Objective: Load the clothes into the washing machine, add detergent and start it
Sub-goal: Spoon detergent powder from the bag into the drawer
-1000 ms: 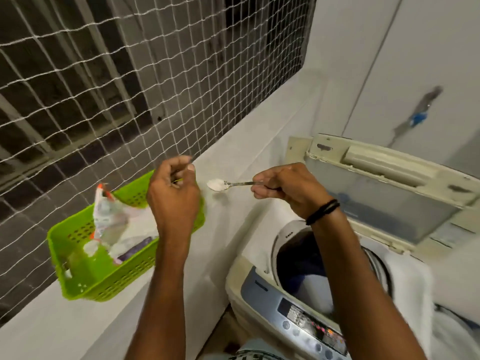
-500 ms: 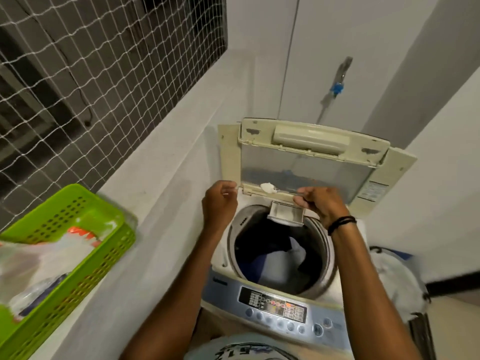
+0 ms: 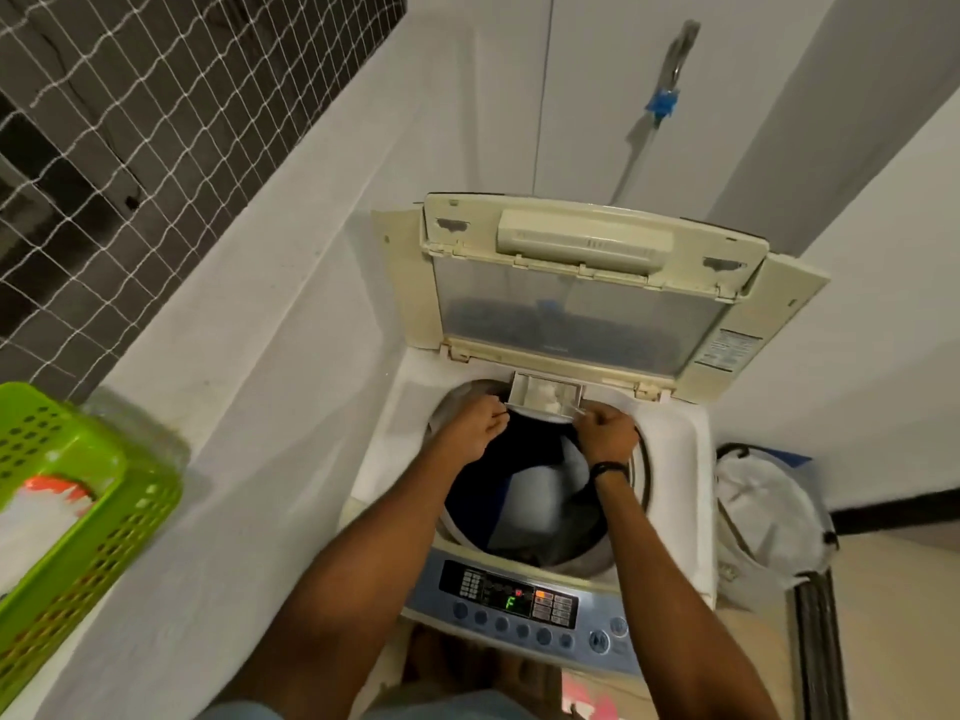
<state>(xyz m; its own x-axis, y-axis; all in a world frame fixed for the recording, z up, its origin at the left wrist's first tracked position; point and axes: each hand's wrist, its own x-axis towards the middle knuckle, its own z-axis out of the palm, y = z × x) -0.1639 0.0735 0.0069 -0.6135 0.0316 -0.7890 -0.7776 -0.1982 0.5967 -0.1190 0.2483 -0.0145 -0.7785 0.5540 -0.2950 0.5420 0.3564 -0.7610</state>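
The top-loading washing machine (image 3: 670, 439) stands with its lid (image 3: 576, 309) raised. Dark blue and white clothes (image 3: 540, 491) lie in the drum. At the drum's back rim the small detergent drawer (image 3: 524, 392) is pulled out, with white powder (image 3: 549, 396) inside. My left hand (image 3: 475, 426) has its fingers closed on the drawer's front left corner. My right hand (image 3: 608, 436), with a black wristband, is a fist at the front right corner and holds a thin spoon (image 3: 574, 407) tipped over the drawer. The control panel (image 3: 519, 600) shows a green "F".
A green plastic basket (image 3: 104, 527) with a detergent packet (image 3: 36, 517) sits on the white ledge (image 3: 249, 407) to the left, under a netted window (image 3: 130, 106). A white laundry bag (image 3: 769, 506) stands right of the machine. A tap (image 3: 662, 103) is on the back wall.
Both hands moved from the basket side to the machine. The spoon of powder came down over the drawer, and powder now lies in it. The panel display is lit.
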